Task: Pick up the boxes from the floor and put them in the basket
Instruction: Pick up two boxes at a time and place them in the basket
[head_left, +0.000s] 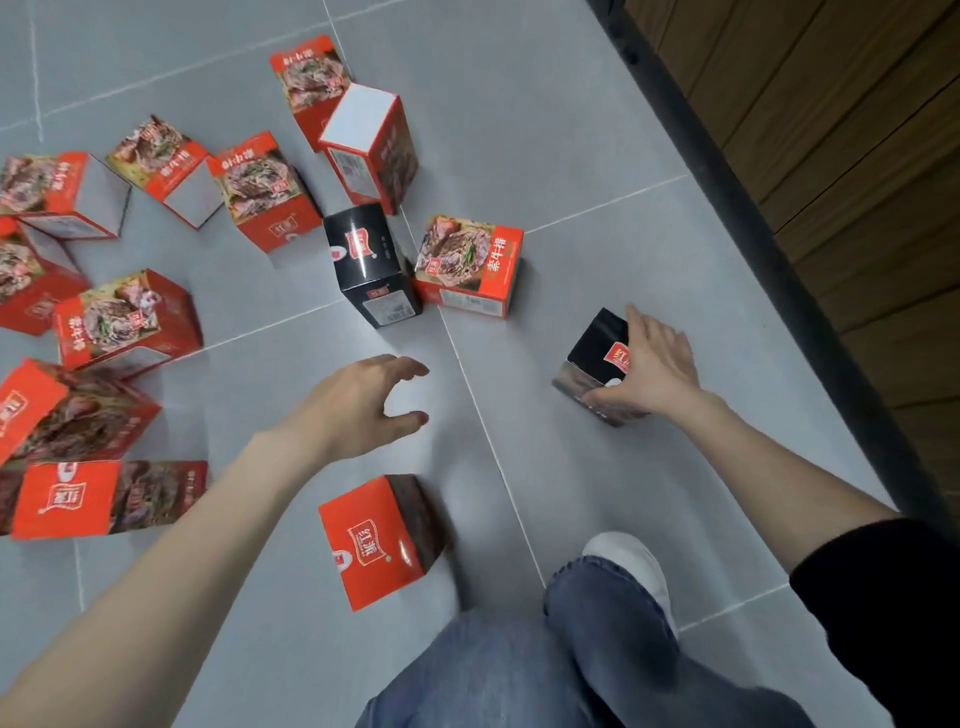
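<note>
Several red and black food boxes lie scattered on the grey tiled floor (597, 171). My right hand (649, 364) grips a black box (595, 353) at the right, fingers over its top and thumb at its near side. My left hand (363, 400) hovers above bare floor in the middle, fingers loosely curved and holding nothing. A second black box (369, 265) lies just beyond it, next to a red box (470, 265). Another red box (376, 540) sits near my left forearm. No basket is in view.
A dark skirting strip (769, 249) and a wooden wall (857, 130) run along the right side. More red boxes (124, 322) crowd the left part of the floor. My jeans leg and white shoe (634, 566) stand at the bottom centre.
</note>
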